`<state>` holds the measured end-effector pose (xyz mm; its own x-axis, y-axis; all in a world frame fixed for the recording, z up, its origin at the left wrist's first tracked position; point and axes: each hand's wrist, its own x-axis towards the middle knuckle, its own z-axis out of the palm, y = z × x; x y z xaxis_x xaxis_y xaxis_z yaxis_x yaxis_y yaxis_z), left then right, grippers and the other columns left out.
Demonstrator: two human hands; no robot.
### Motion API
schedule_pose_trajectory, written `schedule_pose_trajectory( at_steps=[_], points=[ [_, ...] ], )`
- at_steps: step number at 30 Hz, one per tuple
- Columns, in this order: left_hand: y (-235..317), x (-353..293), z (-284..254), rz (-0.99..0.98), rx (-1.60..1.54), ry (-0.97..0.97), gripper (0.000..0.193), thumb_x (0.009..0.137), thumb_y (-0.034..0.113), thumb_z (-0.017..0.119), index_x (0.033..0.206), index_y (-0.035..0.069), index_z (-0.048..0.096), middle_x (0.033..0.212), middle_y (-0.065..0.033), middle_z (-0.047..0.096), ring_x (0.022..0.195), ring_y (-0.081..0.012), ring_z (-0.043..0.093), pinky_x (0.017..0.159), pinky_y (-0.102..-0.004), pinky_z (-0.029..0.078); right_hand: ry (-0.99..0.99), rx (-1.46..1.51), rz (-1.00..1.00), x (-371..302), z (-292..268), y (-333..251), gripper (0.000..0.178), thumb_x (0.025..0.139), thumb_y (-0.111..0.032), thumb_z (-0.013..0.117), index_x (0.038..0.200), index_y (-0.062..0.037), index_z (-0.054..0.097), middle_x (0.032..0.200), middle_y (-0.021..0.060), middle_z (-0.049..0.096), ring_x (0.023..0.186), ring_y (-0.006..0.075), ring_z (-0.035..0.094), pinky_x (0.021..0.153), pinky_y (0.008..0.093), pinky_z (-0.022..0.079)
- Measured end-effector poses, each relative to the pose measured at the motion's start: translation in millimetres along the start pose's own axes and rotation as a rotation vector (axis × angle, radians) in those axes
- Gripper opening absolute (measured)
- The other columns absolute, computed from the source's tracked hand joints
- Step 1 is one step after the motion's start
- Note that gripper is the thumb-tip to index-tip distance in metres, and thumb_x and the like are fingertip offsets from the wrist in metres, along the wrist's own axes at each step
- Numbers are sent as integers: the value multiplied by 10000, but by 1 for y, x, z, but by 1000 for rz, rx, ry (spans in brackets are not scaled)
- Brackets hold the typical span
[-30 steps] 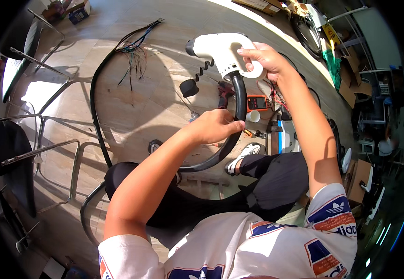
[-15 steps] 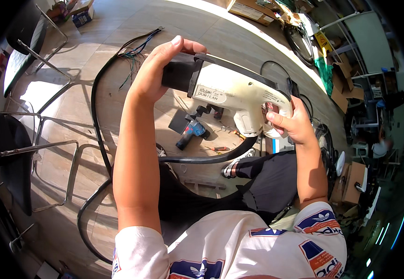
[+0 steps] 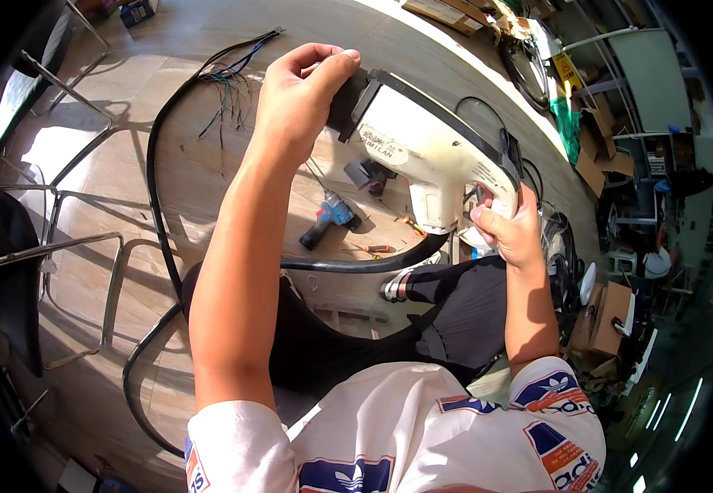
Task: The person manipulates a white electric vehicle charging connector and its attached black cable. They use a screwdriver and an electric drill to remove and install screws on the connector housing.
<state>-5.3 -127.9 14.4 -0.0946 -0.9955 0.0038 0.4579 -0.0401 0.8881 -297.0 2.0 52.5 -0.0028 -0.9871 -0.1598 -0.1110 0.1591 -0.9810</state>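
While both hands hold the white connector gun (image 3: pixel 418 135) above the floor, its body slants between them, the black nose (image 3: pixel 347 107) up and to the left, the looped handle (image 3: pixel 500 193) lower right.

Left hand (image 3: pixel 295 103): at the nose, which lies just right of the palm; fingers bent, thumb reaching up beside the curled forefinger. Remaining fingertips hidden; cannot tell how tightly they press.

Right hand (image 3: pixel 511 230): closed round the handle's lower part, thumb across the near side at the loop opening. Handle sits between thumb and the other fingers, themselves mostly hidden.

Thick black cable (image 3: pixel 356 264) leaves the grip's base, curving left past the knees. On the floor below the gun: blue drill (image 3: pixel 333 218), orange-handled tool (image 3: pixel 377 248) near it. Loose coloured wires (image 3: pixel 227 78) lie upper left, well apart from the left hand.
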Motion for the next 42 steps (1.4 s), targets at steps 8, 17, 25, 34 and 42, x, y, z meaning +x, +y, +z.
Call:
schedule_pose_trajectory(
  at_steps=[8,17,25,34,42],
  points=[
    [3,4,5,49,72,-32,169,894,185,741,972,44,690,833,4,663,693,-59,611,609,-211,485,2,70,-82,-9,-2,44,325,800,26,763,1087,-13,617,814,19,595,533,70,521,461,231,434],
    [-2,-4,-4,10,208,-157,194,935,242,685,969,50,678,837,9,653,735,-56,592,655,-196,454,3,37,-16,-25,12,56,180,815,65,709,909,-30,587,708,38,570,505,105,516,451,254,401],
    [6,-14,-17,-192,263,-338,646,995,595,424,1017,20,717,956,-87,717,855,-154,667,816,-264,518,-103,-83,31,-21,2,54,325,807,17,707,1131,22,674,986,31,720,894,82,647,818,259,519],
    [-37,-20,-34,-361,-15,-279,595,976,555,470,980,12,715,1059,-159,734,924,-233,711,868,-333,567,-91,-267,145,-20,10,42,330,815,3,669,1143,39,671,973,49,703,856,102,628,798,283,499],
    [-33,-26,-37,-381,-9,-235,578,963,550,492,983,9,696,1056,-156,734,907,-220,711,865,-319,570,-79,-342,148,-24,12,43,321,807,16,652,1126,31,678,930,52,712,796,108,645,752,274,518]
  ],
)
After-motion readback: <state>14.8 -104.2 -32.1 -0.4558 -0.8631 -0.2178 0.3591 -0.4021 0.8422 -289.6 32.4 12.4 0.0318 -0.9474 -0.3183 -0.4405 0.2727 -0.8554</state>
